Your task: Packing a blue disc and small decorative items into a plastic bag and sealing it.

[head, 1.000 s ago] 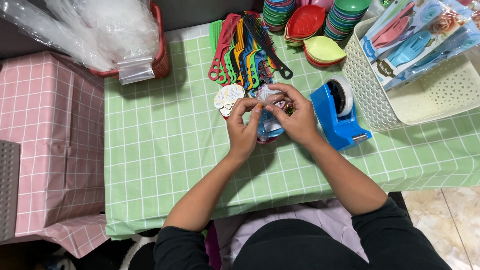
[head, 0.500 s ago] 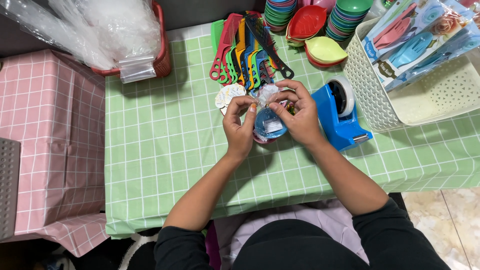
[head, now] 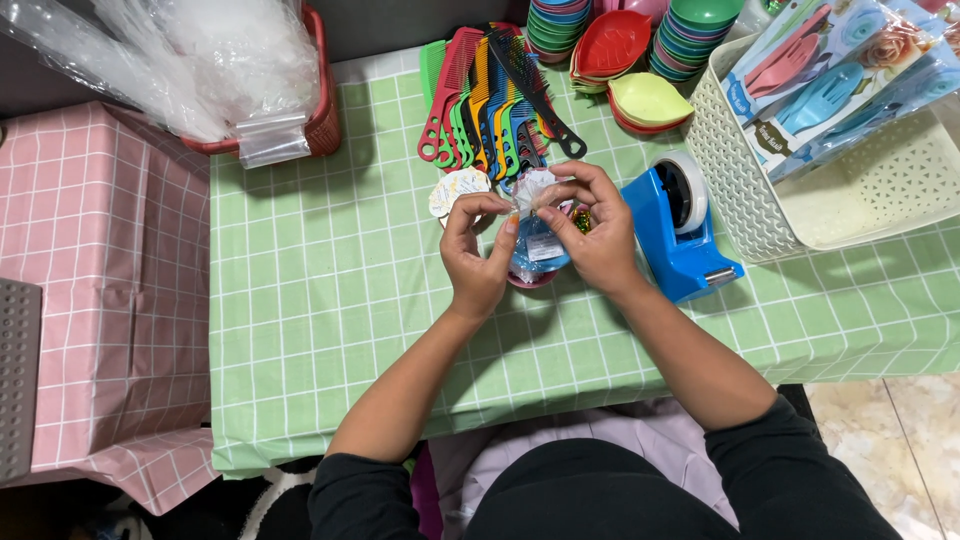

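Little changed from half a second earlier: small clear plastic bag with a round blue item inside (head: 538, 245) turned slightly, its blue contents now less squarely faced to the camera, still raised just above the green checked surface (head: 330, 290). Left hand (head: 478, 262) closed narrow, thumb and forefinger pinched on the bag's gathered top. Right hand (head: 598, 235) likewise curled tight, fingertips gripping the same crumpled neck from the other side. Beneath the bag, partly hidden red round dish (head: 530, 281), only its rim visible. Behind the hands, fan of coloured plastic combs (head: 485, 95); just right, blue tape dispenser (head: 680, 225). Contents of the bag too blurred to identify; white perforated basket (head: 760, 190) cut off at frame edge.
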